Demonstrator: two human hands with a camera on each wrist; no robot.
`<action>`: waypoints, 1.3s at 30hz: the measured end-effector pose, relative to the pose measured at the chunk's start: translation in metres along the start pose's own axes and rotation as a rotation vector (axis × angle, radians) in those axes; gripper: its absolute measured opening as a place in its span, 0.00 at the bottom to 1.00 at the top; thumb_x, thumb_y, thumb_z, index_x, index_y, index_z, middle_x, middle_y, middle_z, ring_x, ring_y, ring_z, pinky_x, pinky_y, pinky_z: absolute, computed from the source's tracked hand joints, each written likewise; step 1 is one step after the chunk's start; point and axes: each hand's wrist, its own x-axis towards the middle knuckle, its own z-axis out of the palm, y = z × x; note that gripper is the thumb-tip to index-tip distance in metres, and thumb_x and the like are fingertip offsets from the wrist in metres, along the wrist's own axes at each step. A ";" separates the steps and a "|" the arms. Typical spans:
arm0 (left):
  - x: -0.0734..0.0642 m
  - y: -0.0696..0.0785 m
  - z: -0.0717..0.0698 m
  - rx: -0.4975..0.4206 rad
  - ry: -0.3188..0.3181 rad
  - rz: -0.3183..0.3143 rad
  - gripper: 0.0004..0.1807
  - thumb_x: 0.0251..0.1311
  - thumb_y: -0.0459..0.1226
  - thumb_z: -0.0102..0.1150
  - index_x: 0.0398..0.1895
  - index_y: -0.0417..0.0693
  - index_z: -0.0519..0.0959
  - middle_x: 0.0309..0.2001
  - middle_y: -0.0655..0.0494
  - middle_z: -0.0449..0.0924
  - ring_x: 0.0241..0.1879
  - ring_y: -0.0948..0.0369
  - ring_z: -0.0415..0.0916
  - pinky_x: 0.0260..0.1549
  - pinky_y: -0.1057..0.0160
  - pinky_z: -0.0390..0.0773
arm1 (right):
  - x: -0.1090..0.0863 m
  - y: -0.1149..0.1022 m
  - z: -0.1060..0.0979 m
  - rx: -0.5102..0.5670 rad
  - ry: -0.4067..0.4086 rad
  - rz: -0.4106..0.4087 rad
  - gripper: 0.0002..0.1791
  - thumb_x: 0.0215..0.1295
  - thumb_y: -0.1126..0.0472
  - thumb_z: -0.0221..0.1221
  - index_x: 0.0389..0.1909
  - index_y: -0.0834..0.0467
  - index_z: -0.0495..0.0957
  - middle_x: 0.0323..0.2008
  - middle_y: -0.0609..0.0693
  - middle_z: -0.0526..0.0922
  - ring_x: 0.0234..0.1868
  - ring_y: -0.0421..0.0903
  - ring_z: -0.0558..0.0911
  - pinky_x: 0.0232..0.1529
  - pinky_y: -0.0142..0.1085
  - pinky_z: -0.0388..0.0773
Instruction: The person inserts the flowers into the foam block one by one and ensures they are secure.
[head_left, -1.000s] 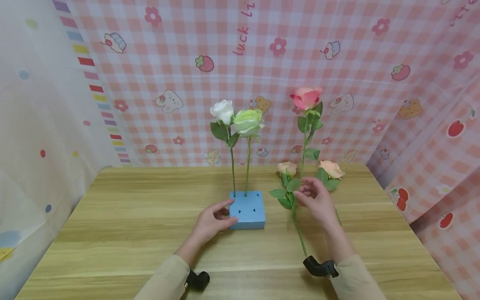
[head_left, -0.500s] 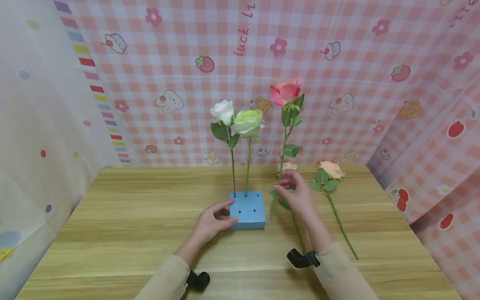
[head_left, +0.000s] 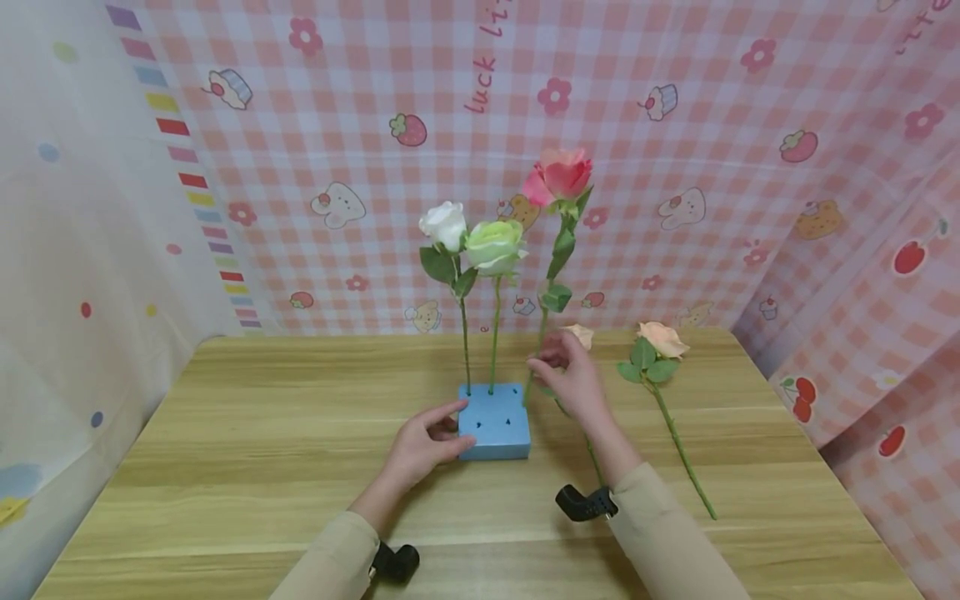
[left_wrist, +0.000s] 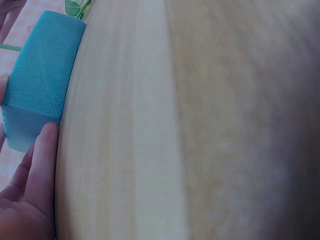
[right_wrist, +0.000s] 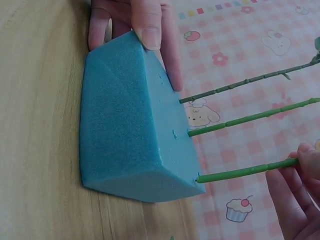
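Note:
My left hand (head_left: 420, 442) grips the left side of a blue foam block (head_left: 492, 437), thumb toward the front and fingers behind. A white rose (head_left: 444, 225) and a pale green rose (head_left: 495, 247) stand upright in its back row of holes. Between thumb and fingertips, my right hand (head_left: 573, 379) pinches the stem of a pink rose (head_left: 559, 177) above the block's back right corner. In the right wrist view the lower end of that stem (right_wrist: 232, 174) meets a hole at the corner. Small dark holes show in the block's top nearer the front.
A peach rose (head_left: 663, 340) lies on the wooden table (head_left: 262, 467) to the right. Another peach rose (head_left: 581, 335) lies partly hidden behind my right hand and wrist. A pink checked cloth (head_left: 360, 150) hangs behind the table's back edge.
My right hand has carried the pink rose leftward from over the peach roses to the block's back right corner, lowering the stem end to it. The left hand stays on the block.

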 end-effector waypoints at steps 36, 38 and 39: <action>0.001 -0.003 0.000 0.012 0.005 0.020 0.31 0.53 0.38 0.75 0.63 0.51 0.79 0.47 0.47 0.78 0.43 0.54 0.76 0.36 0.61 0.85 | 0.006 0.005 0.019 -0.153 0.010 -0.101 0.14 0.63 0.69 0.66 0.46 0.61 0.73 0.36 0.57 0.83 0.39 0.55 0.84 0.37 0.44 0.85; 0.001 -0.003 0.000 0.015 0.006 0.014 0.31 0.53 0.39 0.75 0.63 0.51 0.79 0.47 0.47 0.78 0.43 0.54 0.76 0.36 0.61 0.85 | 0.006 0.006 0.020 -0.151 0.007 -0.101 0.14 0.63 0.69 0.66 0.46 0.61 0.73 0.36 0.57 0.83 0.39 0.56 0.84 0.36 0.44 0.85; 0.001 -0.003 0.000 0.016 0.007 0.010 0.31 0.53 0.39 0.75 0.63 0.52 0.79 0.47 0.47 0.78 0.43 0.54 0.76 0.36 0.61 0.85 | 0.006 0.007 0.020 -0.153 0.006 -0.103 0.14 0.63 0.69 0.66 0.46 0.61 0.73 0.36 0.57 0.83 0.39 0.56 0.84 0.36 0.44 0.85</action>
